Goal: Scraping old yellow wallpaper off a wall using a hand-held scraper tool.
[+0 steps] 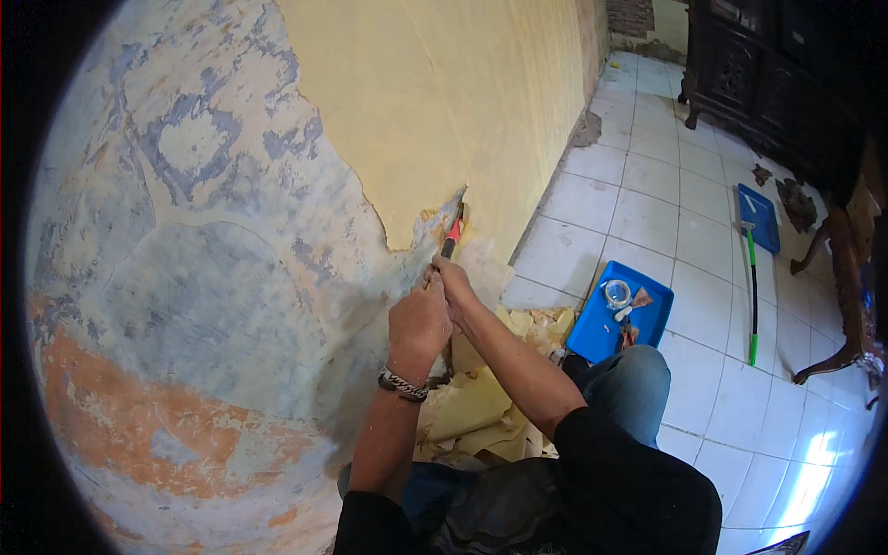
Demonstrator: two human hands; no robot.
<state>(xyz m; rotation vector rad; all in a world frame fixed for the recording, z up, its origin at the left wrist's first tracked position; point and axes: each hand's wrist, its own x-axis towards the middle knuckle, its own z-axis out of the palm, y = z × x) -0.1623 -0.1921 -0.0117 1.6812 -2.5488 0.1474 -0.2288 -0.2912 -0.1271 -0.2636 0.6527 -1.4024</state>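
My left hand (418,319) and my right hand (449,277) are both closed on the handle of a red-and-black scraper (451,236), the left lower and the right higher. The scraper's blade is against the yellow wall covering (435,111) at a torn edge low on the wall. To the left, the wall shows mottled grey, white and orange plaster (194,287) where the covering is absent. Torn yellow scraps (486,416) lie heaped at the foot of the wall, partly behind my arms.
On the white tiles (647,190), a blue tray (652,328) holds a tape roll (618,294) and small items. Further right lie a second blue tray (760,208) and a green-and-black pole (754,314). Dark carved furniture (754,74) stands at the back right, a wooden piece (837,273) nearer.
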